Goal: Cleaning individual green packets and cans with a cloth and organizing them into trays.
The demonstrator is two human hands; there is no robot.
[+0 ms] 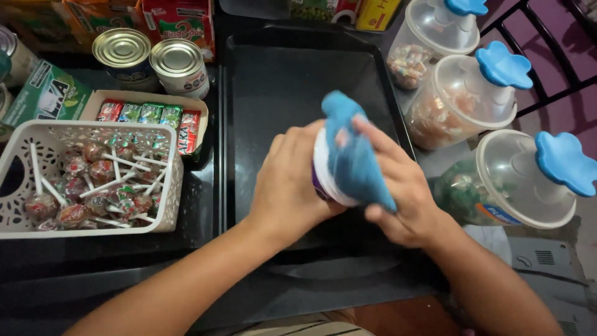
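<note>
Left hand [289, 186] clenched around a round white container with a purple band [323, 180], held over a black rectangular metal tray [273, 81]. Right hand [398, 193] pressing a blue cloth [354, 155] onto the container's top. Left of the left hand, a white plastic basket of wrapped lollipops [168, 205]; right of the right hand, clear plastic jars with blue lids [497, 106].

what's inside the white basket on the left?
The white basket holds wrapped lollipops with white sticks, piled together. The lower layers and the basket's floor are covered, so the count cannot be told.
</note>
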